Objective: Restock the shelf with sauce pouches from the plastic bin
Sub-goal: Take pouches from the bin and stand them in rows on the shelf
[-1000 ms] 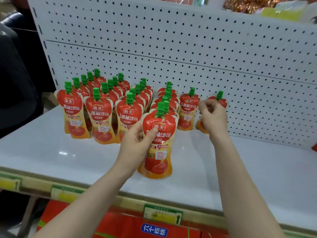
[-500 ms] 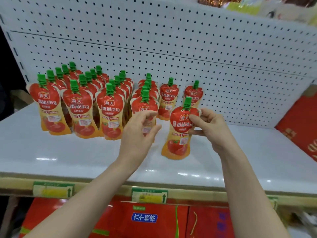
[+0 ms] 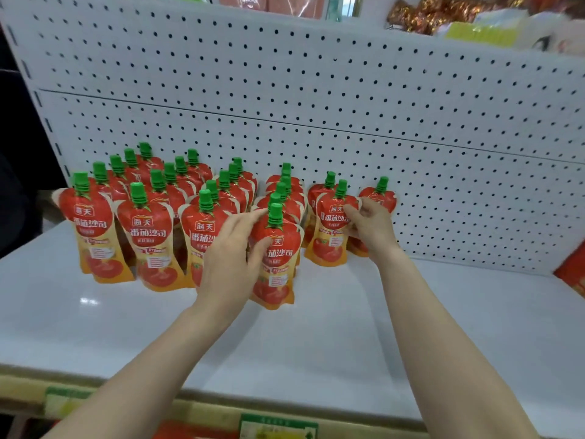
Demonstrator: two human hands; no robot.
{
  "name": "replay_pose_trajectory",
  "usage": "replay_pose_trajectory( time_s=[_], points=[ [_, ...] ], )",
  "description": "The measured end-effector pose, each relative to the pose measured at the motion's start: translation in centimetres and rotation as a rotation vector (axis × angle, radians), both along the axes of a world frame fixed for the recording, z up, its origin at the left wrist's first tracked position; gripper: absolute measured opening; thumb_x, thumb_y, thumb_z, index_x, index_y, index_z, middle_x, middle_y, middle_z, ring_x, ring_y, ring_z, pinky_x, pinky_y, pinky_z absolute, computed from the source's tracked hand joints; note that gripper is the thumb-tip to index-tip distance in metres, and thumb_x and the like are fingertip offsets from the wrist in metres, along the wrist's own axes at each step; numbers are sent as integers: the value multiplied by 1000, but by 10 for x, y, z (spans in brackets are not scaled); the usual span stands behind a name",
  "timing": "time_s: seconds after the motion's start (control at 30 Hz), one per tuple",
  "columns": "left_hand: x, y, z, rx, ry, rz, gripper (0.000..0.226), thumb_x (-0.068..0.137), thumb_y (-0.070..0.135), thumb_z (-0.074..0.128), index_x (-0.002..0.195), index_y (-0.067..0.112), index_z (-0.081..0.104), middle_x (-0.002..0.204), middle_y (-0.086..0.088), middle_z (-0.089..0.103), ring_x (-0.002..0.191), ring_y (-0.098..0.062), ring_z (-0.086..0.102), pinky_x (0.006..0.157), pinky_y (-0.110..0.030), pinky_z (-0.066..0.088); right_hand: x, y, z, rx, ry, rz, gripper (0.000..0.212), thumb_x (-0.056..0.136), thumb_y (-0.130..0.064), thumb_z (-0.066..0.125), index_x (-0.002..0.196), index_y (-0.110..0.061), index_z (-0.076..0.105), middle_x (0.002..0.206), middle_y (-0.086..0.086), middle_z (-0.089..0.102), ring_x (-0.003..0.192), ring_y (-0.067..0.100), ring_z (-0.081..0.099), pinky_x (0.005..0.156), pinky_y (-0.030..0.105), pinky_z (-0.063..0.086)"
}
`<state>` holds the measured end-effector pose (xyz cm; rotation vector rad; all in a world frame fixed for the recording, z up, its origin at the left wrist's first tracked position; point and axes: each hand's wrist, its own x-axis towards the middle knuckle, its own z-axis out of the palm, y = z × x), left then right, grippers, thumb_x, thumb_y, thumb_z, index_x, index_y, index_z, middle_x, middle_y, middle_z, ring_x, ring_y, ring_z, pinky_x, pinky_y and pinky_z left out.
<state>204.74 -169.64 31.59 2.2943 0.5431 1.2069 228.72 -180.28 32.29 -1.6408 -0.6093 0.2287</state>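
Head view: a white pegboard panel [image 3: 348, 99] backs the white shelf [image 3: 348, 327], where sauce pouches [image 3: 148, 245] stand upright in rows at its left. The left hand [image 3: 229, 261] clasps the fourth row's front pouch [image 3: 278, 267] between thumb and fingers. The right hand [image 3: 372, 231] pinches the neighbouring pouch [image 3: 329, 236] at its upper right edge.

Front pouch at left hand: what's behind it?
Behind the front pouch, more pouches line up toward the pegboard; only green caps and red shoulders show, their lower halves covered.
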Motion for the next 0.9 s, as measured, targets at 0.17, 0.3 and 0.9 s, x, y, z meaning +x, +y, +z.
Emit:
replay_pose_trajectory(
  time_s=[0.17,0.3,0.9],
  points=[
    [2,3,-1,-38,-9,-14,38,93,23,60,131,22,54,121,6,57,110,-6,54,91,-26,50,6,16,3,-10,-22,10,9,97,-16,59,92,-8,61,85,-3,69,76,7,67,66,25,57],
    [2,6,-4,-76,-13,-45,37,93,25,59,130,24,53,120,8,55,110,-9,56,89,-37,55,5,22,3,-29,-8,29,13,98,-16,59,86,-21,61,81,-3,69,67,11,66,79,45,58],
    [8,-18,19,121,-58,-72,39,91,22,63,130,19,56,126,1,57,120,-13,50,106,-26,38,-98,-53,10,-5,30,345,9,88,-5,70,87,-14,72,85,1,77,77,17,74,59,27,61]
  ],
)
